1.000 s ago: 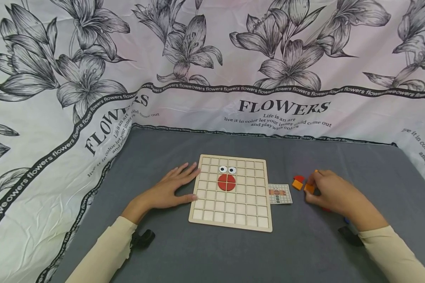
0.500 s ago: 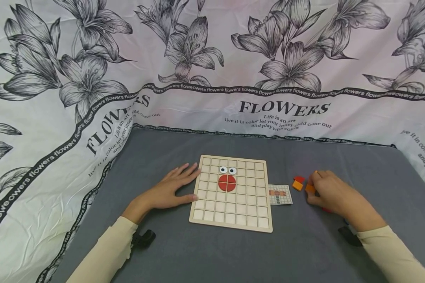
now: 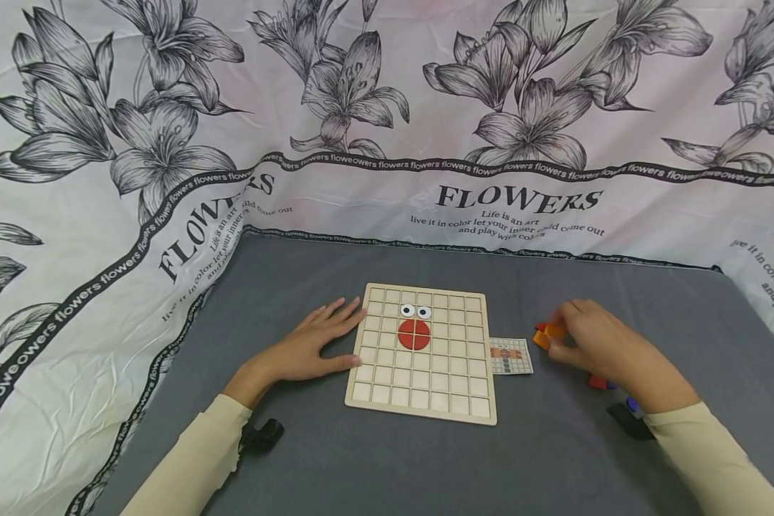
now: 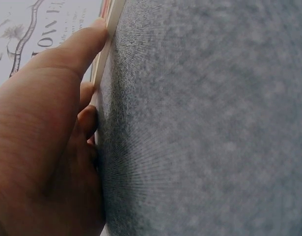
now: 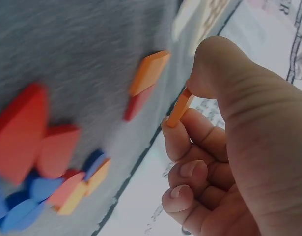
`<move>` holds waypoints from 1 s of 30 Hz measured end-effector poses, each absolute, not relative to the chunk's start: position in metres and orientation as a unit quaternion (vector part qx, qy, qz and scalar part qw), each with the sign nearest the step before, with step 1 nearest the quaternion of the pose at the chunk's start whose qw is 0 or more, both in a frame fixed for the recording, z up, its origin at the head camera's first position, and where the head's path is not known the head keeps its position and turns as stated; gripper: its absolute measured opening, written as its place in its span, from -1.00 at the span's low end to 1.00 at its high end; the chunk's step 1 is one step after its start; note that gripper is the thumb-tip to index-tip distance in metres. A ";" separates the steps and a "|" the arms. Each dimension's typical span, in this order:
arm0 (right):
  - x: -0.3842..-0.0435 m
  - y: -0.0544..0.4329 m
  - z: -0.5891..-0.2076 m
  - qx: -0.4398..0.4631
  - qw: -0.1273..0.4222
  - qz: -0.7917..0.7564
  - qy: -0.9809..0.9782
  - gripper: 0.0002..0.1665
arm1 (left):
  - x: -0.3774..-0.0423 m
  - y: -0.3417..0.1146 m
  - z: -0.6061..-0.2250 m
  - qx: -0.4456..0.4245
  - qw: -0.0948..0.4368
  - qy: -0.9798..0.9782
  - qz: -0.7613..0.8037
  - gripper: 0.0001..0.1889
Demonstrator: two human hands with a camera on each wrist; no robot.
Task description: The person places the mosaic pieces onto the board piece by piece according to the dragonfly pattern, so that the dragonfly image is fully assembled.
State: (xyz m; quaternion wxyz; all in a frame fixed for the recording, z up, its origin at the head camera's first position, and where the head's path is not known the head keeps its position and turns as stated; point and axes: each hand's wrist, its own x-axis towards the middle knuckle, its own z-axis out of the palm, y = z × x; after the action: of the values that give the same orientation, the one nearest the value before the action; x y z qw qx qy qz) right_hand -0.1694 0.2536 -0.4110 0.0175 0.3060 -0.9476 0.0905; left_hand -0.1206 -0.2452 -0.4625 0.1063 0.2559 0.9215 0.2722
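My right hand (image 3: 596, 344) pinches an orange square tile (image 5: 181, 107) between thumb and fingertip, raised off the table in the right wrist view. Close by on the cloth lie another orange tile (image 3: 541, 339) and a red piece (image 5: 140, 102). My left hand (image 3: 312, 344) lies with fingers spread, its thumb and fingertips touching the left edge of a wooden grid board (image 3: 451, 373). On that board, two eye tiles (image 3: 416, 311) sit above a red disc of quarter pieces (image 3: 414, 335).
A small picture card (image 3: 511, 356) lies against the board's right edge, partly covered. Several loose pieces, including a red piece (image 5: 20, 135) and a blue piece (image 5: 23, 216), are spread under my right forearm. A flower-printed cloth (image 3: 361, 193) rises behind the grey table (image 3: 387, 466).
My right hand has lifted the orange tile and moved slightly left and away from me, uncovering red and blue pieces beneath it. The left hand stays at the board's edge.
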 end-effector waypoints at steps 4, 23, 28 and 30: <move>-0.171 0.243 -0.406 0.321 0.034 0.097 -0.942 -0.70 | -0.121 -0.244 -0.462 0.257 0.107 0.921 0.271 -0.08; -0.180 0.165 -0.380 0.372 0.012 0.123 -0.920 -0.79 | -0.121 -0.245 -0.462 0.257 0.106 0.921 0.272 -0.08; -0.182 0.147 -0.378 0.376 0.005 0.126 -0.918 -0.79 | -0.121 -0.245 -0.462 0.257 0.105 0.922 0.272 -0.08; -0.182 0.141 -0.378 0.375 0.003 0.123 -0.919 -0.78 | -0.121 -0.245 -0.462 0.256 0.104 0.922 0.271 -0.08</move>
State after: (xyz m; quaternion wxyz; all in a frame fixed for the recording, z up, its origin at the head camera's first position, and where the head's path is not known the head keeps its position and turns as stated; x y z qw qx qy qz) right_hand -0.1822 0.1405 -0.3777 0.0034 0.3755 -0.9186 0.1233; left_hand -0.1210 -0.2449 -0.4619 0.1041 0.2560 0.9222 0.2706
